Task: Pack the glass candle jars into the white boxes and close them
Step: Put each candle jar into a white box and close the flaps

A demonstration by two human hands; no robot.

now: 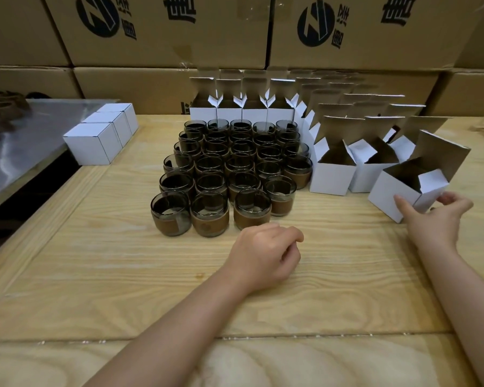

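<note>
Several dark glass candle jars (231, 166) with brown bands stand in rows in the middle of the wooden table (95, 261). My left hand (266, 254) hovers just in front of the nearest jar (252, 209), fingers loosely curled, holding nothing. My right hand (433, 219) grips the lower corner of an open white box (403, 191), which is tilted toward me with its lid flap up. Several more open white boxes (333, 174) stand behind it and along the back.
Three closed white boxes (95, 142) sit in a row at the table's left edge beside a metal surface (20, 152). Large brown cartons (162, 32) are stacked like a wall behind the table. Bare wood lies in front of the jars.
</note>
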